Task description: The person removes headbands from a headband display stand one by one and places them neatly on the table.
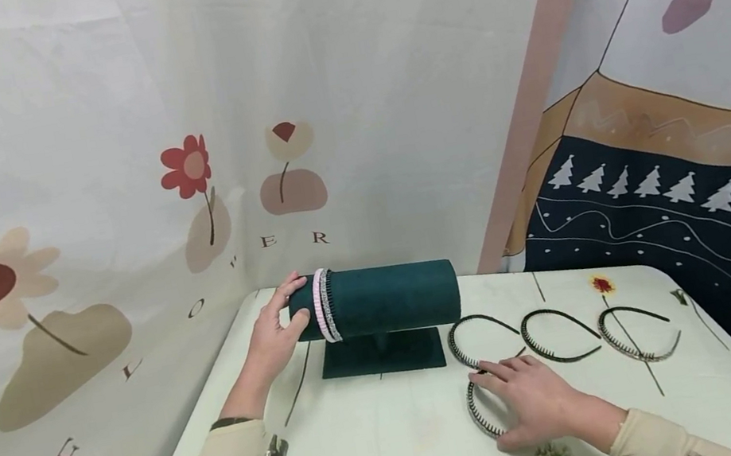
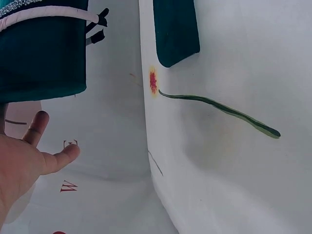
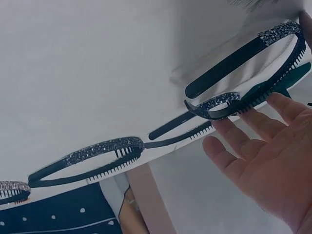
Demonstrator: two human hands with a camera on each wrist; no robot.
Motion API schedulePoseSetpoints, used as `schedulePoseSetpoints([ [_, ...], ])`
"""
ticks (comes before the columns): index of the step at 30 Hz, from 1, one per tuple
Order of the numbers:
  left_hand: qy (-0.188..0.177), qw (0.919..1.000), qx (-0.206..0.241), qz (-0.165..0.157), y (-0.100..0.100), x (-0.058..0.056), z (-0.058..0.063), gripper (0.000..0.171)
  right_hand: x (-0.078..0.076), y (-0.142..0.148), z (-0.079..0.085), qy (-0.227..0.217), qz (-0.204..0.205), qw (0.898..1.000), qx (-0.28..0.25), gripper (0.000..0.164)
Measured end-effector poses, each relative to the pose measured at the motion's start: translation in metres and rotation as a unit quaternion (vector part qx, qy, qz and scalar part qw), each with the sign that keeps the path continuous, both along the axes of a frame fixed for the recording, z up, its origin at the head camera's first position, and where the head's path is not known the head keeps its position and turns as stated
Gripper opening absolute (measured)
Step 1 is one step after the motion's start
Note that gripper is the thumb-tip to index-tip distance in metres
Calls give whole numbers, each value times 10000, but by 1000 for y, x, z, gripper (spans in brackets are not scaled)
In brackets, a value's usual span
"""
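In the head view, my left hand (image 1: 278,325) rests against the left end of a dark green velvet roll stand (image 1: 395,296), thumb on its front and fingers at its top. The left wrist view shows two fingers (image 2: 62,160) stretched out beside the roll. Next to this hand, a pink headband (image 1: 321,308) and a silver glitter headband with black teeth (image 1: 330,306) sit around the roll. My right hand (image 1: 536,401) spans the nearest glitter headband (image 3: 280,33), which has black comb teeth, pinching it between thumb and fingers.
Three more toothed headbands lie in a row behind my right hand: the left one (image 1: 455,346), the middle one (image 1: 527,338) and the right one (image 1: 609,336). The stand's flat base (image 1: 351,361) rests on the flower-printed tablecloth (image 1: 369,421). Printed curtains (image 1: 373,98) hang behind the table.
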State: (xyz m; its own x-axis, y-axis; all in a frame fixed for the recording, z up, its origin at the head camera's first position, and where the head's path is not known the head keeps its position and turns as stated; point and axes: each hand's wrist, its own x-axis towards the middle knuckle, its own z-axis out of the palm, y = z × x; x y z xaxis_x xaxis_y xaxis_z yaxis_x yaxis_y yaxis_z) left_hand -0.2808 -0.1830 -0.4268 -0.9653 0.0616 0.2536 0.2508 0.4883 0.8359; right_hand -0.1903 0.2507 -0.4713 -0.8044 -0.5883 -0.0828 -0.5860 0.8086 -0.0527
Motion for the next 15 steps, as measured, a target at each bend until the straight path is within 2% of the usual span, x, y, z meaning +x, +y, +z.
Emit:
schedulePoseSetpoints([
  [15,27,10000,-21,22,1,0,-1,56,-5,-2,-7,-356,-53,9994,9,99],
])
